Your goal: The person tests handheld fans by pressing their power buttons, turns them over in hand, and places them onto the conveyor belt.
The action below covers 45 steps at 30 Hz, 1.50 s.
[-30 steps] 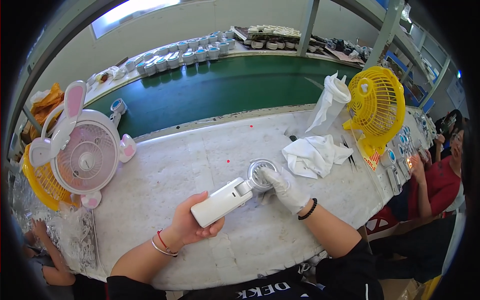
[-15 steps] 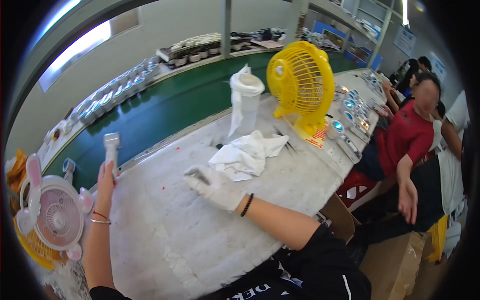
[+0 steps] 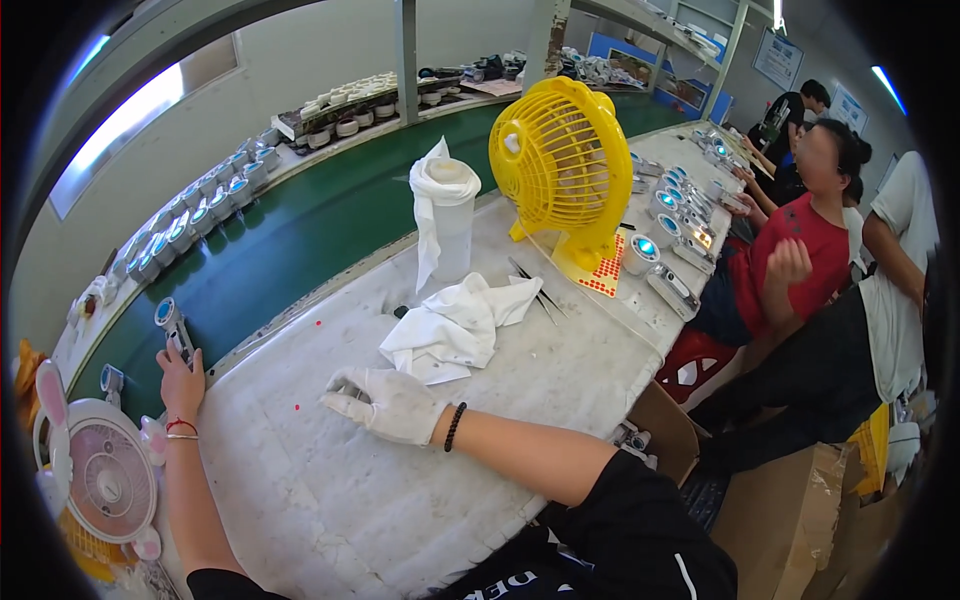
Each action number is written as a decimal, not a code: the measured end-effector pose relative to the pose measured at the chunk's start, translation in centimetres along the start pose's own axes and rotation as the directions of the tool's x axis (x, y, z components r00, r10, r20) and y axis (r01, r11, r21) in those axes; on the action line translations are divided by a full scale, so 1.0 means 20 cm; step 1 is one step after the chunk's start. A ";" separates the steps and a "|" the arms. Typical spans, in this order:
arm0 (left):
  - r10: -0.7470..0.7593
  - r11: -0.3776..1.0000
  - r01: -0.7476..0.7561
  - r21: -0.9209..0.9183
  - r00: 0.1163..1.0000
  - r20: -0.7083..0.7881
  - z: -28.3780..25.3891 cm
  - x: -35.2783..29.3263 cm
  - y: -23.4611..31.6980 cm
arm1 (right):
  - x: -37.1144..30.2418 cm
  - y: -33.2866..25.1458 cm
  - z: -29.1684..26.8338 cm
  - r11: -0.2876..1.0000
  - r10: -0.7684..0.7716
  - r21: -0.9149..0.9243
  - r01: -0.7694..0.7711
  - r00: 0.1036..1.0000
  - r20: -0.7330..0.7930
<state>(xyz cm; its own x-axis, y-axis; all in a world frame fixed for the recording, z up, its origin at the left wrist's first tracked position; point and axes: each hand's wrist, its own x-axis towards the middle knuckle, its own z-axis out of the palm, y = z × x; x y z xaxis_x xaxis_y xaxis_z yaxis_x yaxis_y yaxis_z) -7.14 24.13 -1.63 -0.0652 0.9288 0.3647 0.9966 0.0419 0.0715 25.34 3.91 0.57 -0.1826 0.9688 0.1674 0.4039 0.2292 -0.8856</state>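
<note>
White handheld fan (image 3: 170,316) over green belt (image 3: 330,228), toward belt's left end; full contact unclear. Left hand (image 3: 182,385) at belt's near edge, fingers touching fan's handle; whether gripping, cannot tell. Gloved right hand (image 3: 392,405) on belt's near side, fingers loosely curled, narrow gap, nothing visible held. White cloth (image 3: 450,330) nearer belt. Probably best: steady handle, keep round head well inside belt's edge.

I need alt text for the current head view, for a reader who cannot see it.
A person's bare left hand touches the handle of a pale handheld fan on a green conveyor belt. The white-gloved right hand, half-curled and seemingly empty, is over a white worktable, near a crumpled white cloth and yellow desk fan.
</note>
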 end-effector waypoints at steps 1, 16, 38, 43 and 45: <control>0.041 0.999 -0.042 -0.033 0.999 -0.021 -0.04 -0.04 0.03 | 0.00 -0.01 -0.01 1.000 0.009 -0.007 -0.009 1.000 0.008; 0.775 0.573 -0.745 -0.341 0.628 -0.070 -0.65 -0.90 0.35 | -0.07 -0.02 0.01 0.996 -0.062 -0.068 0.065 0.997 0.041; 0.644 0.428 -0.475 -0.769 0.757 -0.110 -0.65 -1.14 0.15 | -0.10 -0.09 0.10 0.977 -0.089 0.208 0.054 0.983 0.163; 0.607 0.418 -0.416 -0.808 0.790 -0.093 -0.62 -1.13 0.13 | -0.09 -0.09 0.07 0.803 0.067 0.562 -0.198 0.968 0.244; 0.600 0.418 -0.403 -0.814 0.795 -0.085 -0.61 -1.13 0.13 | -0.08 -0.08 0.07 0.759 0.097 0.604 -0.244 0.959 0.265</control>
<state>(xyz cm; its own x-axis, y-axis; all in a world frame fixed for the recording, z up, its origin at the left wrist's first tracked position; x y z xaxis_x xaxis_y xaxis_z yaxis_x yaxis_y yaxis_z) -3.72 -1.24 1.67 0.5421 0.7322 0.4123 0.4010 -0.6566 0.6389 23.77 1.84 1.22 -0.3736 0.9267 -0.0405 -0.1906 -0.1194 -0.9744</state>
